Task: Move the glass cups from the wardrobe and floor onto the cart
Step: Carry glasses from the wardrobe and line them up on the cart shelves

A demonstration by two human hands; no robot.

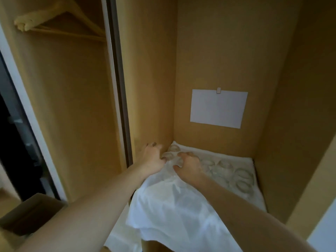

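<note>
Clear glass cups (241, 176) stand on a white cloth (181, 206) in the wooden wardrobe (218, 51). Left hand (151, 159) and right hand (189, 166) each reach among the cups, fingers curled; whether either grips a cup cannot be told.

The wardrobe shelf (143, 239) is made of light wood. A white cloth (174, 211) lies on it and hangs over the near edge. Clear glass cups (242, 176) stand on the cloth along the far side.

Glass cups (225, 171) blurred; grip of either hand unclear.
</note>
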